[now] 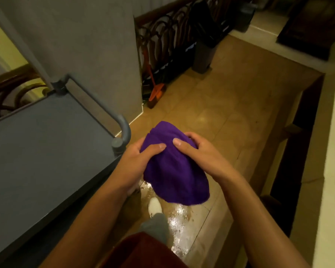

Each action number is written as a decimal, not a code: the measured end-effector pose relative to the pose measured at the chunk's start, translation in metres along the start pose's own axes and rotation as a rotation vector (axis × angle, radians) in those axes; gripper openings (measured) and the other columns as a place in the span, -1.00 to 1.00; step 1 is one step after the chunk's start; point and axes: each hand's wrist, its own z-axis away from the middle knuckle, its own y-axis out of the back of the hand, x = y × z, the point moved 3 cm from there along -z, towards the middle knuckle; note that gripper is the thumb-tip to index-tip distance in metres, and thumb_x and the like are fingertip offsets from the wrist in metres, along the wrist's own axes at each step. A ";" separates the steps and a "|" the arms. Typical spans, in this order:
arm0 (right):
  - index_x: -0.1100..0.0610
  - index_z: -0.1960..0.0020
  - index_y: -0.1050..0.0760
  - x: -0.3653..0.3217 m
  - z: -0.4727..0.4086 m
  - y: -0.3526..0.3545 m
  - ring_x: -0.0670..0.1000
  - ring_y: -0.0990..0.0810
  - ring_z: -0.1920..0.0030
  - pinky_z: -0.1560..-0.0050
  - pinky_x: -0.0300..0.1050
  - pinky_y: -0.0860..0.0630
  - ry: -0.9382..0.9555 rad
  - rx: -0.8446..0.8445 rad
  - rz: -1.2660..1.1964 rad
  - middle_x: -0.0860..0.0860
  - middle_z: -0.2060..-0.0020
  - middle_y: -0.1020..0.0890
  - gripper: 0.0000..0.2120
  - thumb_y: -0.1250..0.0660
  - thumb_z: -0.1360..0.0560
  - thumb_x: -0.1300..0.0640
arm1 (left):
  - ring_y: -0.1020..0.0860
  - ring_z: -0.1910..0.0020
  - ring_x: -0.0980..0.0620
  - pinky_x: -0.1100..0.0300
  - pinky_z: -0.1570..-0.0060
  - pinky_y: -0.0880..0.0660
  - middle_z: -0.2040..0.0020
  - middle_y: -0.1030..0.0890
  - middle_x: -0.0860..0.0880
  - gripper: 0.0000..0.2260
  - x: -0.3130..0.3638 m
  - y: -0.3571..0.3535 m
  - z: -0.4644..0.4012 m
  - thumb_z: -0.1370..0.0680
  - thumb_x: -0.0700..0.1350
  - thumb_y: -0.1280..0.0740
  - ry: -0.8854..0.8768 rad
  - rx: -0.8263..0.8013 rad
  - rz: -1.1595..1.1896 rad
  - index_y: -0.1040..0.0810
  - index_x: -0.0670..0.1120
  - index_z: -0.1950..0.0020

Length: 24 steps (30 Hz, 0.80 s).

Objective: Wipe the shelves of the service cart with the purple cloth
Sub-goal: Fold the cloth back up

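The purple cloth (172,171) is bunched and hangs in the air above the floor, to the right of the cart. My left hand (137,157) grips its left side, thumb pressed on top. My right hand (197,151) grips its right side, thumb next to the left thumb. The grey service cart (43,144) stands at the left; its flat top shelf is bare, and its curved grey handle (112,115) runs along the right end, just left of my left hand. The lower shelves are hidden under the top.
A grey wall panel (97,51) rises behind the cart. An orange brush (157,91) leans by a dark railing, next to a grey bin (203,55). Shiny tiled floor (230,105) stretches ahead. A pale ledge (334,151) runs along the right. My white shoe (154,206) is below the cloth.
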 end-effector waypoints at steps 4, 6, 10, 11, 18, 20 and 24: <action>-0.11 -0.21 -0.64 -0.019 -0.083 0.021 0.02 -0.71 -0.16 -0.06 -0.18 -0.63 -0.099 -0.276 -0.158 -0.01 -0.16 -0.72 -0.53 -0.61 -0.33 -0.13 | -0.70 -0.09 -0.04 0.18 0.05 -0.62 -0.10 -0.73 -0.06 -0.77 0.035 0.022 -0.066 -0.43 0.00 -0.50 -0.030 0.110 0.047 -0.71 0.05 -0.08; -0.05 -0.08 -0.69 -0.033 -0.121 0.027 0.01 -0.72 -0.08 0.01 -0.21 -0.62 -0.063 -0.269 -0.191 0.02 -0.06 -0.75 -0.66 -0.61 -0.33 -0.01 | -0.70 -0.10 -0.05 0.17 0.07 -0.62 -0.10 -0.73 -0.05 -0.73 0.050 0.034 -0.089 -0.38 0.07 -0.52 -0.001 0.117 0.023 -0.71 0.07 -0.05; -0.01 0.03 -0.62 -0.064 -0.196 0.015 -0.02 -0.71 0.04 0.11 -0.17 -0.63 -0.025 -0.423 -0.195 -0.02 0.08 -0.72 -0.74 -0.59 -0.34 0.01 | -0.68 -0.14 -0.01 0.21 0.03 -0.59 -0.14 -0.72 -0.04 -0.60 0.074 0.061 -0.123 -0.36 0.22 -0.53 0.023 0.139 0.007 -0.71 0.05 -0.10; -0.01 0.01 -0.62 -0.071 -0.213 0.010 0.00 -0.72 0.02 0.10 -0.15 -0.64 -0.019 -0.478 -0.192 -0.01 0.06 -0.72 -0.74 -0.58 -0.35 0.02 | -0.67 -0.16 0.00 0.20 0.00 -0.59 -0.15 -0.72 -0.03 -0.57 0.078 0.066 -0.130 -0.35 0.25 -0.53 0.014 0.170 0.003 -0.71 0.06 -0.12; 0.09 -0.24 -0.62 -0.103 -0.337 -0.036 0.10 -0.67 -0.21 -0.23 -0.03 -0.59 -0.095 -0.879 -0.081 0.17 -0.20 -0.69 -0.60 -0.49 -0.46 -0.05 | -0.69 -0.12 0.04 0.29 0.02 -0.58 -0.10 -0.74 0.00 -0.72 0.100 0.095 -0.170 -0.42 0.10 -0.51 -0.152 0.586 0.060 -0.71 0.08 -0.10; -0.03 -0.24 -0.63 -0.109 -0.360 -0.044 0.09 -0.69 -0.20 -0.22 0.01 -0.62 -0.059 -1.045 0.072 0.08 -0.18 -0.71 -0.58 -0.54 -0.42 -0.09 | -0.71 -0.06 0.03 0.27 0.07 -0.61 -0.05 -0.75 -0.01 -0.70 0.102 0.092 -0.182 -0.41 0.11 -0.52 -0.149 0.708 0.055 -0.70 0.03 -0.09; -0.02 -0.13 -0.64 -0.121 -0.397 -0.057 0.06 -0.73 -0.08 -0.08 -0.04 -0.66 0.038 -1.066 0.104 0.04 -0.07 -0.74 -0.66 -0.55 -0.41 -0.10 | -0.70 -0.08 0.02 0.16 0.02 -0.64 -0.11 -0.73 -0.03 -0.50 0.091 0.078 -0.201 -0.36 0.11 -0.58 -0.234 1.005 0.375 -0.60 0.00 -0.24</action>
